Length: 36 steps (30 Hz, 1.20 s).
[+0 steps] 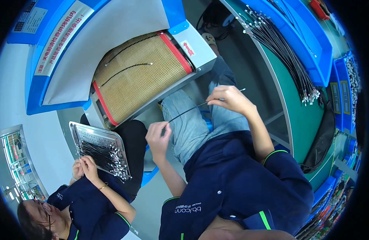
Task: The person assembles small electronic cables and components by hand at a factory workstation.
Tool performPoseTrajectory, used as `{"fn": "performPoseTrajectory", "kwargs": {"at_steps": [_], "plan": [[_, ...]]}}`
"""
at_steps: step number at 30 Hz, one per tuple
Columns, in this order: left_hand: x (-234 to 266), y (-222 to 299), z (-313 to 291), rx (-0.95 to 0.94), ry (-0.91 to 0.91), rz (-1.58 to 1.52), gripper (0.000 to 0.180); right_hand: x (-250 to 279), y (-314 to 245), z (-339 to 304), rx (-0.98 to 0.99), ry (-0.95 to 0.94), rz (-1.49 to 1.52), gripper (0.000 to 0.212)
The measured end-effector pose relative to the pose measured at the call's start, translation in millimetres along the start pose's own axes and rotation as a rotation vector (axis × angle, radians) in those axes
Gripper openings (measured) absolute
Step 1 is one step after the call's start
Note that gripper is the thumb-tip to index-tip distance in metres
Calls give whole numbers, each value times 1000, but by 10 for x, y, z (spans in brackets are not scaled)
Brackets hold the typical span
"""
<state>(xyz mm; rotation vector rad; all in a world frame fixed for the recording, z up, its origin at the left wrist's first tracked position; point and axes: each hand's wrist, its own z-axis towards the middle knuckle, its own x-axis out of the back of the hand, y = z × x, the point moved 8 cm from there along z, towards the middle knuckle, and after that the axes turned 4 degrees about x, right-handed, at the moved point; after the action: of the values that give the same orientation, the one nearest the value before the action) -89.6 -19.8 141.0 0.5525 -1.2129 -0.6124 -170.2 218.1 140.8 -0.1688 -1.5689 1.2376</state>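
A thin black cable (187, 111) is stretched slantwise above my lap, gripped at both ends. My left hand (157, 138) pinches its lower left end, and that tip is hidden in the fingers. Around its upper right part my right hand (229, 100) is closed, with a small light-coloured tip sticking out past the knuckles. Beyond my hands lies a tan mesh conveyor belt (138, 76) with red edges. Two black cables rest on the mesh, one farther back (132, 47) and one nearer (126, 73).
Left of me a co-worker's hands (86, 167) work over a metal tray (123, 148) piled with cables. A blue-and-white machine hood (112, 24) stands over the belt. On the green bench (278, 94) at right lie a cable bundle (278, 50), a blue bin (318, 48) and a black pouch (321, 138).
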Motion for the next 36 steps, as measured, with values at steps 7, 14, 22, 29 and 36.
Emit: {"fn": "performPoseTrajectory", "kwargs": {"at_steps": [7,14,22,29,36], "plan": [[300,-425,-183,169,74,-1,14,247,209,-160,-81,31,-26,12],[304,-475,-226,171,98,4,13,241,198,-179,-100,78,48,11],[343,-488,-294,143,108,19,11,225,171,-206,-8,145,-31,9],[421,-515,-320,134,125,38,10,207,183,-229,-43,128,71,8],[464,-497,-355,167,107,20,15,207,106,-258,40,152,143,8]]}}
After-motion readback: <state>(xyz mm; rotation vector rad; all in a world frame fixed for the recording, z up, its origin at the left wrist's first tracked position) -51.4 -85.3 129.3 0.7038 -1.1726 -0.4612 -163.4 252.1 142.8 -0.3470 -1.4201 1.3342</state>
